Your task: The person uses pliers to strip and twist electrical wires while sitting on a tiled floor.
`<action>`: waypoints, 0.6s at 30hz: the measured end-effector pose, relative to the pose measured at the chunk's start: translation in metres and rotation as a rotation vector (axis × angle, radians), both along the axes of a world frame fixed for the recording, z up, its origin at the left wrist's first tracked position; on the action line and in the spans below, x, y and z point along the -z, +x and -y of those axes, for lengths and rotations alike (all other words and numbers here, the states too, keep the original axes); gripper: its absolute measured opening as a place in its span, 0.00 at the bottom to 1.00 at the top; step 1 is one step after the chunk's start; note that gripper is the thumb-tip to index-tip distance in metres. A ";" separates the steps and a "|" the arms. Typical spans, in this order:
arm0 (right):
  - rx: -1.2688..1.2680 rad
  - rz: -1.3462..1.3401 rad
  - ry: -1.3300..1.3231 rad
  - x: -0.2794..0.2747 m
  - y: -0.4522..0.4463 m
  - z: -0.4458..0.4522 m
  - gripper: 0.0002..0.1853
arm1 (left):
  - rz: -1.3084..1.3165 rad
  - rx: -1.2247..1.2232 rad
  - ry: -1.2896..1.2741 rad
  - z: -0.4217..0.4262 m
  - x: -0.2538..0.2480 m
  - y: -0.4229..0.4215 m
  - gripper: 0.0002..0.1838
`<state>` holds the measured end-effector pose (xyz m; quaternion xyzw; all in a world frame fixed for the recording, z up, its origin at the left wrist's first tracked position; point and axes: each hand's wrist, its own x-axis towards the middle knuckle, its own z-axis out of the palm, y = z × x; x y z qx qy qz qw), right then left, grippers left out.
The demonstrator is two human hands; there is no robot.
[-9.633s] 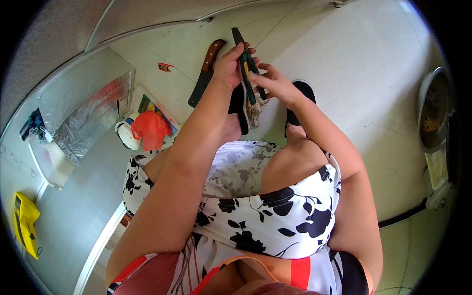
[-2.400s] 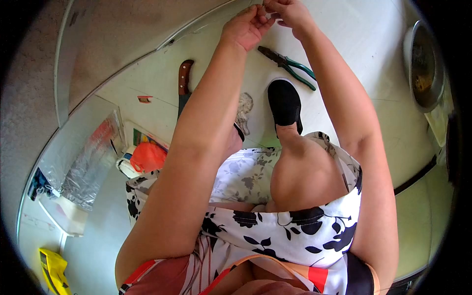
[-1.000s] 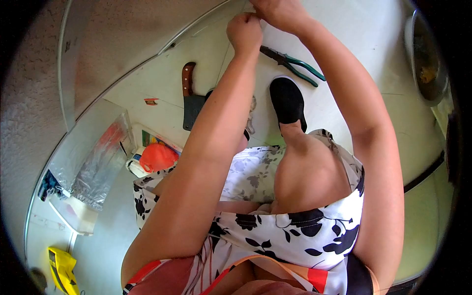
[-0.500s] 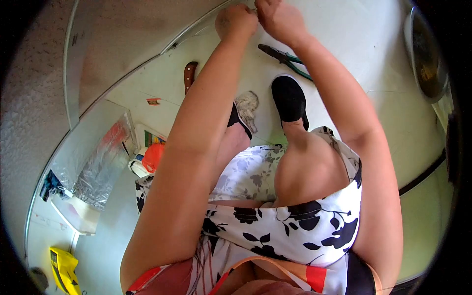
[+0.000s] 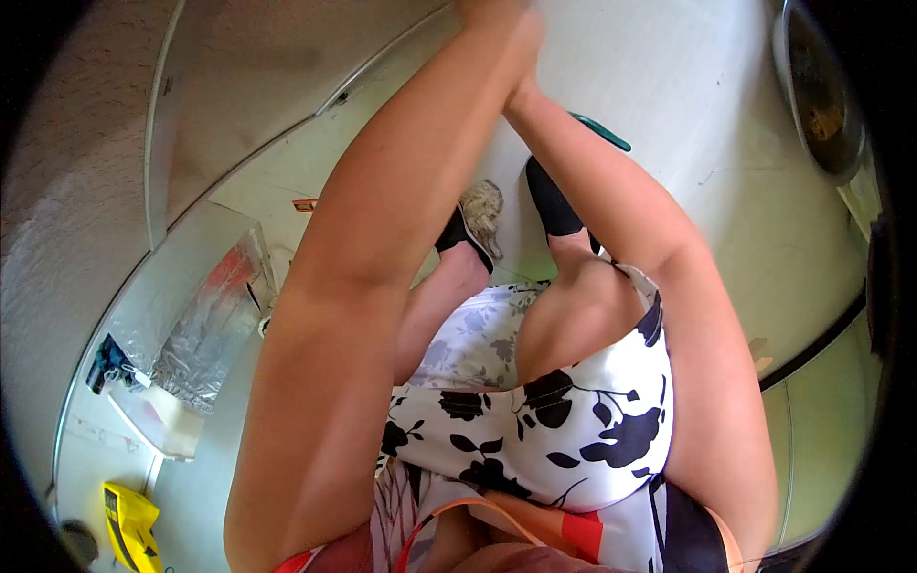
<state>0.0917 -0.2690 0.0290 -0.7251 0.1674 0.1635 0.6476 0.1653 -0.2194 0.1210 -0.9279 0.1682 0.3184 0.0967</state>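
At the top edge of the head view, my left hand is blurred and partly cut off by the frame. My right hand comes up against it and is mostly hidden behind the left hand and wrist. The fingers of both are out of sight, so what they hold, if anything, does not show. Nearest to my right forearm is a green handle of the pliers on the floor; their jaws are covered by the arm. A greyish crumpled rag or tuft lies beside my black shoe.
To the left are a small orange-red piece, a foil-like clear plastic package and a yellow packet. A metal basin stands at the upper right. A wall panel borders the floor at upper left.
My hands have crossed close together, the right moving left behind the left wrist. My arms now cover the brown knife handle and the pliers' jaws, which showed before.
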 end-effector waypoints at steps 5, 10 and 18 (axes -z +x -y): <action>-0.133 0.011 -0.148 -0.032 0.006 0.012 0.18 | -0.138 -0.775 -0.514 -0.059 -0.004 -0.019 0.15; -0.210 -0.062 -0.244 -0.052 0.020 0.016 0.20 | -0.233 -1.860 -1.303 -0.067 0.044 -0.088 0.12; -0.458 0.020 -0.690 -0.091 0.047 0.018 0.17 | -0.416 -2.059 -1.778 -0.028 0.058 -0.079 0.11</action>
